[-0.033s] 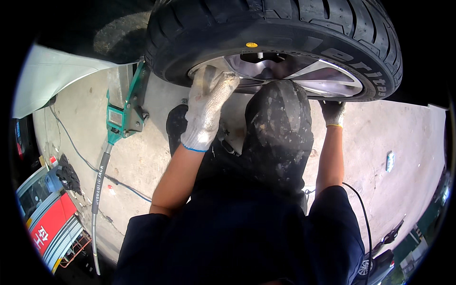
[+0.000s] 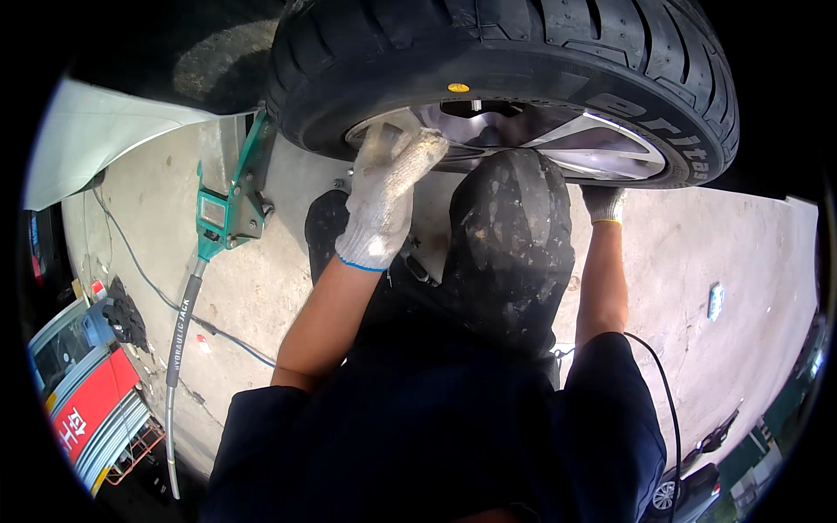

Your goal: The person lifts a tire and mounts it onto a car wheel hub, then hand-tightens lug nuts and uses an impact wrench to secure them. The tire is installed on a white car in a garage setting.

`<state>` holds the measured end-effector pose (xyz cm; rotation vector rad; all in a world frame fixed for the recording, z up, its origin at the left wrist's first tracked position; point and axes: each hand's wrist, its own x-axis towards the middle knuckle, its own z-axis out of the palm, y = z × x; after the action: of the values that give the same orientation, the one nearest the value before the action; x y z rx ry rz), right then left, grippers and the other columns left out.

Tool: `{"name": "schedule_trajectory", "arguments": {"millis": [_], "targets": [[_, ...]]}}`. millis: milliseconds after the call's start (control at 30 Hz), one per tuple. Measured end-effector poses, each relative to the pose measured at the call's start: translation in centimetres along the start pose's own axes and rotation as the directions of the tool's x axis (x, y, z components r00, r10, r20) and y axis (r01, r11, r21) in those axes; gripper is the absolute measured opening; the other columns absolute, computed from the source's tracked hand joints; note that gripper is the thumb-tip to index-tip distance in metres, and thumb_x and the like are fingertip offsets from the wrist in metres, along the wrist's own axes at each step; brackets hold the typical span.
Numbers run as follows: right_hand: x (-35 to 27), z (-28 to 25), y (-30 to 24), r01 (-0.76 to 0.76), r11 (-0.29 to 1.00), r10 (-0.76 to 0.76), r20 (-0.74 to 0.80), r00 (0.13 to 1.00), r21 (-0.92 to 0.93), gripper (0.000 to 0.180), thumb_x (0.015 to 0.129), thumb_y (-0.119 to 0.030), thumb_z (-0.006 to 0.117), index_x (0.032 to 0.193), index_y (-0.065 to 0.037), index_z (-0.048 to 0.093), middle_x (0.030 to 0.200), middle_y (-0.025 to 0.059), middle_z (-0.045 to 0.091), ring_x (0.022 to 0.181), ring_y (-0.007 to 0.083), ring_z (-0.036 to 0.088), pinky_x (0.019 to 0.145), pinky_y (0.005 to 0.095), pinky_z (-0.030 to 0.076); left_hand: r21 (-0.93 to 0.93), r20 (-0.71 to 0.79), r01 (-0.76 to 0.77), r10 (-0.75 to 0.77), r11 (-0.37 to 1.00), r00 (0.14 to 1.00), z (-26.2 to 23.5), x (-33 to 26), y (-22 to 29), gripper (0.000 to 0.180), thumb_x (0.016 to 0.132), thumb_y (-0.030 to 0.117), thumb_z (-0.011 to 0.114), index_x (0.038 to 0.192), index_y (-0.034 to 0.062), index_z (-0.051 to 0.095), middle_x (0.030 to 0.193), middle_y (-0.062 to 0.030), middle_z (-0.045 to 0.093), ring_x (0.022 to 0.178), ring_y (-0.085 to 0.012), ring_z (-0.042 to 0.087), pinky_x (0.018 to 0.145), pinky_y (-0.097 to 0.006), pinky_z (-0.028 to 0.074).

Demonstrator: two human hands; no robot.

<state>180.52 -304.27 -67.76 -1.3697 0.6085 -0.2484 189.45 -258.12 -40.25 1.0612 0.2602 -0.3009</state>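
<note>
A black tyre [image 2: 375,100] on a silver alloy rim [image 2: 602,135] fills the top middle, tread toward the top. A small yellow dot marks its sidewall, and a valve stem shows inside the rim. My left hand [image 2: 381,205], in a white knit glove, is bent at the rim's lower left; its fingers close over the edge while one digit sticks out to the right, slightly blurred. Under the tyre's lower right, my gloved right hand [image 2: 603,202] touches it from below, fingers hidden. My dark-clothed knee [image 2: 510,235] rises between the hands against the wheel.
A green hydraulic jack [image 2: 214,213] with a long grey handle [image 2: 183,331] stands left beside a pale car panel [image 2: 113,131]. A dark cable [image 2: 139,270] crosses the concrete. Right lies a small blue-white packet [image 2: 716,302]; red and blue signboards [image 2: 96,401] are lower left.
My left hand has shifted slightly right and up along the rim. The right hand has moved slightly up and left. The yellow dot and valve sit slightly lower and further left.
</note>
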Motion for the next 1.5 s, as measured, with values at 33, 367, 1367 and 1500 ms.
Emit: {"name": "schedule_trajectory", "arguments": {"millis": [33, 367, 1367, 1500], "targets": [[2.0, 3.4, 0.7, -0.113, 0.935, 0.106, 0.039, 0.994, 0.336, 0.056, 0.104, -0.052, 0.04, 0.146, -0.015, 0.043, 0.149, 0.0066, 0.047, 0.134, 0.0267, 0.045, 0.115, 0.0469, 0.036, 0.164, -0.088, 0.017, -0.003, 0.986, 0.996, 0.2, 0.4, 1.4, 0.037, 0.095, 0.008, 0.067, 0.129, -0.0001, 0.056, 0.124, -0.0084, 0.059, 0.111, -0.0155, 0.059, 0.099, -0.03, 0.05], [0.6, 10.1, -3.2, -0.092, 0.763, 0.141, -0.026, 0.99, 0.639, 0.06, 0.1, -0.056, 0.048, 0.144, -0.014, 0.047, 0.145, 0.0103, 0.051, 0.129, 0.0334, 0.051, 0.109, 0.0533, 0.045, -0.067, 0.114, 0.136, -0.128, 0.988, 0.985, 0.0, 3.3, 1.6, 0.032, 0.091, 0.006, 0.071, 0.121, 0.0002, 0.062, 0.105, -0.0052, 0.069, 0.084, -0.0093, 0.066, 0.066, -0.019, 0.052], [-2.5, 11.3, -16.5, 0.237, 0.891, -0.067, -0.403, 0.913, 0.387, 0.051, 0.107, -0.034, 0.04, 0.145, -0.001, 0.046, 0.144, 0.0159, 0.053, 0.127, 0.0306, 0.055, 0.107, 0.0465, 0.048, 0.169, -0.157, 0.22, -0.194, 0.961, 0.968, -0.3, 6.0, 4.8, 0.009, 0.094, 0.013, 0.072, 0.093, 0.0045, 0.071, 0.068, 0.0094, 0.049, 0.054, 0.0026, 0.04, 0.046, -0.015, 0.029], [-2.6, 10.8, -17.1, 0.219, 0.922, -0.063, -0.435, 0.898, 0.319, 0.049, 0.106, -0.032, 0.039, 0.141, -0.001, 0.051, 0.139, 0.016, 0.057, 0.12, 0.0298, 0.06, 0.103, 0.045, 0.052, 0.134, -0.146, 0.268, -0.248, 0.954, 0.958, -0.3, 5.6, 4.8, 0.012, 0.094, 0.017, 0.072, 0.085, 0.0085, 0.07, 0.066, 0.0103, 0.047, 0.052, 0.0025, 0.037, 0.044, -0.016, 0.026]]}}
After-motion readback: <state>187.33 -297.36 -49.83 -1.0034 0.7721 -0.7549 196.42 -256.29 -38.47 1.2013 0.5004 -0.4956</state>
